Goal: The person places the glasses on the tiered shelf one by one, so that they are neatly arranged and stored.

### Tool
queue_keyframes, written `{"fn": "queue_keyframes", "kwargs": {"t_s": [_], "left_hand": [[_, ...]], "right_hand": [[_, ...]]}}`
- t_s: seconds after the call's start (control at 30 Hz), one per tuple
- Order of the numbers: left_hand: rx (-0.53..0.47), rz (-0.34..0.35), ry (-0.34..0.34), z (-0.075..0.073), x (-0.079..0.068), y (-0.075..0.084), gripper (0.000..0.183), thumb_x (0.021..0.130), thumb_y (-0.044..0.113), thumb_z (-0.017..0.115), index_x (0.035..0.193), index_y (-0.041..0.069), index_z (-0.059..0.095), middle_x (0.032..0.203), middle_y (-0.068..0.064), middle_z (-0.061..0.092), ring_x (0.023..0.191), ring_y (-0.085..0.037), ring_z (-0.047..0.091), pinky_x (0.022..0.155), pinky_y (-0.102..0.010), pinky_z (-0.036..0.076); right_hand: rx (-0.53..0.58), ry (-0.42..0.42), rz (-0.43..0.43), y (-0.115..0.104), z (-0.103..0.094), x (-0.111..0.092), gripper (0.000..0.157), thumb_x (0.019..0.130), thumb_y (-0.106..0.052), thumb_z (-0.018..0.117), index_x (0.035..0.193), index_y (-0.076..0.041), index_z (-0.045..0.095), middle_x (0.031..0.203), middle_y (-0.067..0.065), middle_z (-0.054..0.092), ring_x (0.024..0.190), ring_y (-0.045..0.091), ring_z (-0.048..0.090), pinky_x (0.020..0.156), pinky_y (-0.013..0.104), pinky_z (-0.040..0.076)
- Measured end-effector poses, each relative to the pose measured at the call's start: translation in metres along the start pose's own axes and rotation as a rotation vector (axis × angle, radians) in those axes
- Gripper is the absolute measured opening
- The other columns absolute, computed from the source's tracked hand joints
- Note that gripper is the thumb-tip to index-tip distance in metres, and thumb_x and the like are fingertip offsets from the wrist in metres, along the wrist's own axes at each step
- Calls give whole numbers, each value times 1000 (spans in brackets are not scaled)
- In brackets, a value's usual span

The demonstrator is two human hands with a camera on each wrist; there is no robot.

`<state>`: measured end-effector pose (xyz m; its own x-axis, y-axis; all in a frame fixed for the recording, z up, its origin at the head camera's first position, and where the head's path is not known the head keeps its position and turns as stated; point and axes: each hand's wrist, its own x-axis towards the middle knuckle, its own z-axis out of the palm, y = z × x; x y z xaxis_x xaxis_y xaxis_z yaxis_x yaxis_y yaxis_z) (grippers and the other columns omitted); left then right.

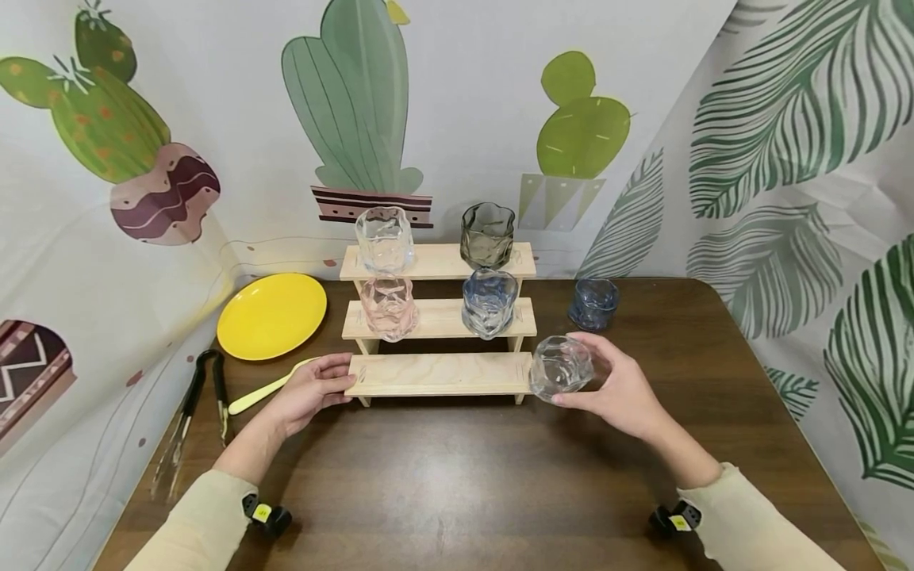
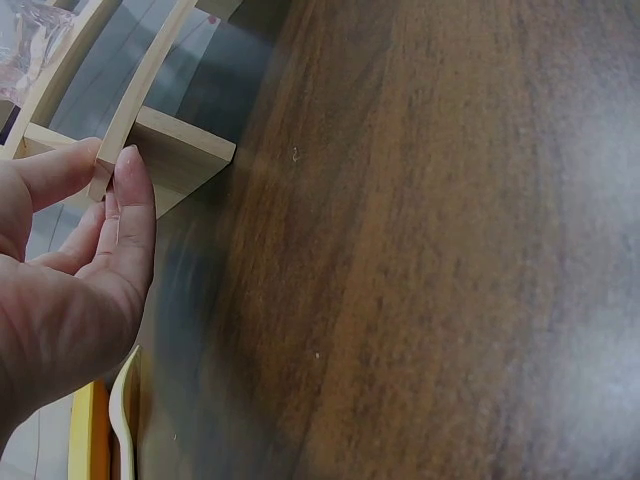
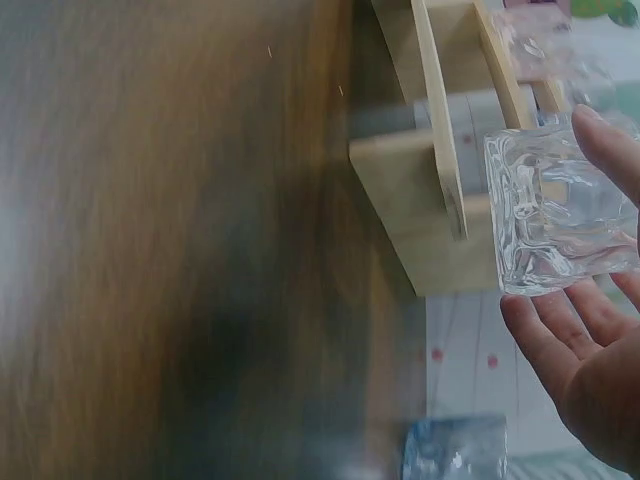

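Note:
A three-tier wooden stand (image 1: 439,371) sits at the table's middle. My left hand (image 1: 314,388) pinches the left end of its lowest shelf between thumb and fingers, as the left wrist view shows closely. In my right hand (image 1: 617,388) is a clear glass (image 1: 559,366), gripped by its sides and tilted, just beside the right end of that shelf. On the top tier stand another clear glass (image 1: 385,242) and a grey glass (image 1: 487,236). The middle tier carries a pink glass (image 1: 389,308) and a light blue glass (image 1: 489,305).
A dark blue glass (image 1: 594,304) stands on the table right of the stand. To the left lie a yellow plate (image 1: 273,317), a pale yellow utensil (image 1: 264,388) and black-handled tongs (image 1: 193,404). A printed cloth (image 1: 471,95) hangs behind the table.

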<state>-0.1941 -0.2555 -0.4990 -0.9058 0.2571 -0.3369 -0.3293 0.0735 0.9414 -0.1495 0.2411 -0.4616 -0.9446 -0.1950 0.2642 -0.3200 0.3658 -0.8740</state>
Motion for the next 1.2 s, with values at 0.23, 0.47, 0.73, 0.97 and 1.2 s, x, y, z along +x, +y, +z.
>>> {"fn": "queue_keyframes", "kwargs": {"t_s": [0.23,0.47,0.73,0.97,1.2], "left_hand": [[2,1,-6,0,-1,0,65,102,8,66,154,-10,32,134,-22,54,102,-18,65,84,-30,58],[2,3,-11,0,-1,0,65,102,9,66,154,-10,31,135,-23,53,103,-18,64,85,-31,58],[4,4,-5,0,-1,0,65,103,9,66,154,-10,31,134,-22,53,102,-17,64,85,-30,58],[11,-3,-3,1,-1,2,65,103,9,65,155,-10,30,139,-26,50,104,-17,64,86,-30,58],[6,2,-6,-1,-1,0,65,103,9,65,155,-10,30,140,-26,50,104,-17,64,86,-30,58]], "right_hand": [[56,-57,15,-10,32,4,91,64,-14,102,143,-14,57,128,8,67,112,28,67,93,22,53],[57,-113,20,-23,67,9,93,64,-27,103,144,-17,57,131,1,66,109,22,69,93,37,56],[87,-142,11,-32,106,24,93,63,-28,103,144,-27,57,134,-2,64,110,19,69,94,38,56],[147,-169,-9,-36,138,40,93,63,-21,103,144,-22,57,134,1,63,110,20,69,95,35,56],[184,-204,-4,-38,161,53,95,65,-18,102,147,-16,55,135,3,62,113,24,67,98,33,54]]}}
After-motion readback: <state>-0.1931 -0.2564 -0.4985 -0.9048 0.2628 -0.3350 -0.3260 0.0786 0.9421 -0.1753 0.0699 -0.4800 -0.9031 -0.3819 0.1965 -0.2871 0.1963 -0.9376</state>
